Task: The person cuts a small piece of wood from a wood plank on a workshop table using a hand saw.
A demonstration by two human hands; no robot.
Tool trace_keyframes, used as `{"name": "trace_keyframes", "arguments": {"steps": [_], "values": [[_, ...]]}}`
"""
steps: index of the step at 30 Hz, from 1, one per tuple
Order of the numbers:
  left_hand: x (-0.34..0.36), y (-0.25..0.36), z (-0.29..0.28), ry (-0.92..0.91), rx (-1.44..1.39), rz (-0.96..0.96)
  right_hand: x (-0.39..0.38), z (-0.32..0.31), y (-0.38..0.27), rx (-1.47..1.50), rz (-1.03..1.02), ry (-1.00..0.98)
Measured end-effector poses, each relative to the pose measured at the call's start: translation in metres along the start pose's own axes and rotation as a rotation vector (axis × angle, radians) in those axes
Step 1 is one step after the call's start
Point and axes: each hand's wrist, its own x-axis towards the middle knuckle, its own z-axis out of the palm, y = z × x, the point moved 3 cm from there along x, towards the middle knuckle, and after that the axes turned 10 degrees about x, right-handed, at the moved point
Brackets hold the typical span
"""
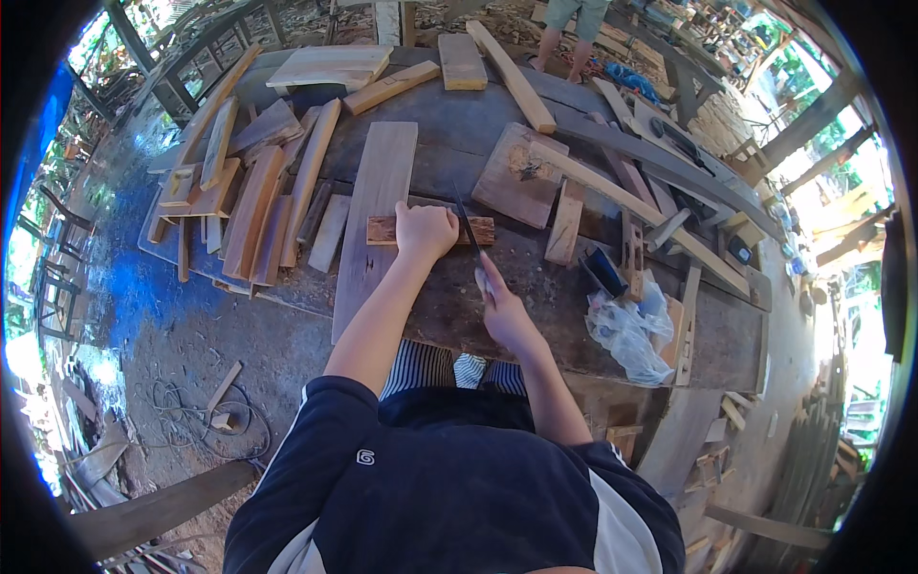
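Observation:
My left hand [427,231] is closed over a short, rough-faced brown wood block [383,231] and presses it down. The block lies crosswise, its left part on a long flat plank [384,167] and its right end sticking out past the plank's edge. In my right hand [510,318] is the handle of a handsaw, fingers wrapped round it. The dark saw blade [467,216], seen nearly edge-on, crosses the block just right of my left hand. Whether its teeth have cut into the wood cannot be seen.
Wood offcuts [253,215] crowd the left of the dark workbench [435,306]. A square board [521,177], long strips [641,206] and a clear plastic bag [631,330] lie at right. A person [576,38] stands beyond the bench. A cord [206,416] coils on the floor at left.

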Motion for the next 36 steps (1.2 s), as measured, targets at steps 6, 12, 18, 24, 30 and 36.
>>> {"name": "trace_keyframes", "arguments": {"steps": [6,12,18,24,30,36], "values": [[0.001,0.001,0.002,0.015,-0.022,-0.054,0.045,0.007,0.002,0.057,-0.137,0.026],[0.003,0.0,-0.001,0.006,-0.003,-0.077,-0.029,0.007,0.007,-0.011,-0.058,0.023],[0.005,0.0,0.005,0.059,0.009,-0.045,-0.001,0.002,0.005,0.004,-0.067,0.021],[0.007,0.005,0.007,0.061,0.002,-0.052,0.078,0.005,0.008,0.029,-0.195,0.067],[0.004,-0.003,0.012,0.065,-0.004,-0.081,0.023,-0.001,0.002,0.086,-0.06,-0.02],[0.005,0.001,0.007,0.054,0.003,-0.065,-0.017,-0.013,0.008,0.027,0.016,-0.025]]}}
